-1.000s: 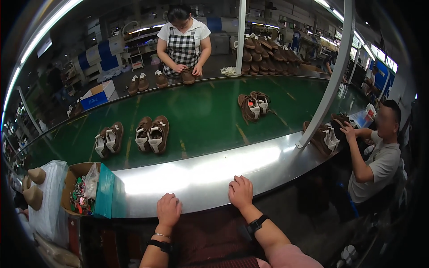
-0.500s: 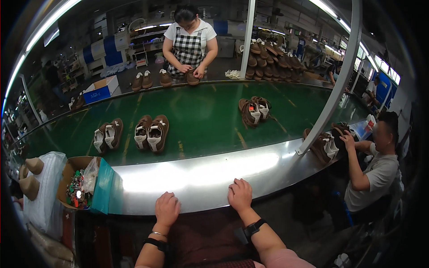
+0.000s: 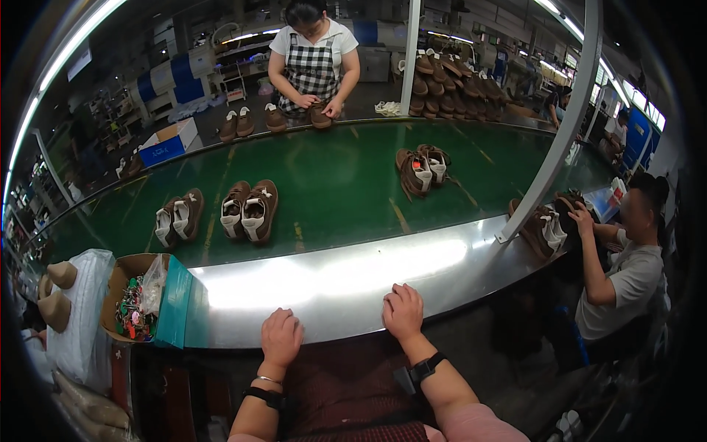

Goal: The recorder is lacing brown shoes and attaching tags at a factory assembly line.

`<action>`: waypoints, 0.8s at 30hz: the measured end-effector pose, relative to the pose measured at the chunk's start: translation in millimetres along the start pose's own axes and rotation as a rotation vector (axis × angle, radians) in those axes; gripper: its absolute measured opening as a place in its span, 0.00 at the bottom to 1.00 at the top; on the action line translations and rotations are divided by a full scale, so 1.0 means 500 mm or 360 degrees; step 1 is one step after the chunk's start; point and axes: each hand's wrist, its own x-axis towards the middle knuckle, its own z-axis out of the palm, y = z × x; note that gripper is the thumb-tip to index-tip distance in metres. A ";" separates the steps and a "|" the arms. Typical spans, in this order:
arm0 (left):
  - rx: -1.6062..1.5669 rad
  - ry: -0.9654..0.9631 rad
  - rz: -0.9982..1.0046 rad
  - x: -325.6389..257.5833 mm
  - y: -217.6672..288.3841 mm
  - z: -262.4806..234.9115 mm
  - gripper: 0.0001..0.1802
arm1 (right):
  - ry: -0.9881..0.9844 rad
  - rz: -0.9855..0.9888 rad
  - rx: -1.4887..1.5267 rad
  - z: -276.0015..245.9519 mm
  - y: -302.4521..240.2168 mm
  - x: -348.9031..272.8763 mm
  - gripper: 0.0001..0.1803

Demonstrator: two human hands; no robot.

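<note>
Currently, your left hand [image 3: 282, 337] and right hand [image 3: 403, 311] are resting on the metal counter [image 3: 339, 295], lower centre, each grip lying unclenched, apparently empty; brown shoes [image 3: 261, 200] are sitting middle left. Sweeping carelessly leftward, you'd be risking spilling the open box [image 3: 174, 306], lower left.

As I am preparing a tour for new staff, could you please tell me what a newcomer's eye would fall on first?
Probably the long green surface across the middle, with brown shoes in pairs on it. Next, perhaps, the brightly reflecting metal ledge in front, with the left hand and right hand at its near edge, then the shoe pile beyond, right of centre.
</note>
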 end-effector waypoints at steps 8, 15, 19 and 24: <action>-0.0005 -0.0016 -0.0004 -0.002 0.003 0.012 0.10 | -0.0036 0.0016 0.0001 0.001 0.013 0.000 0.06; 0.0010 -0.0045 -0.0020 -0.001 0.005 0.016 0.09 | -0.0047 0.0019 0.0005 0.001 0.018 0.001 0.06; 0.0005 -0.0049 -0.0040 -0.002 0.004 0.018 0.09 | -0.0046 0.0025 0.0004 0.002 0.017 0.000 0.06; 0.0012 -0.0029 -0.0037 -0.003 0.006 0.026 0.09 | -0.0044 0.0023 0.0005 0.002 0.022 0.001 0.06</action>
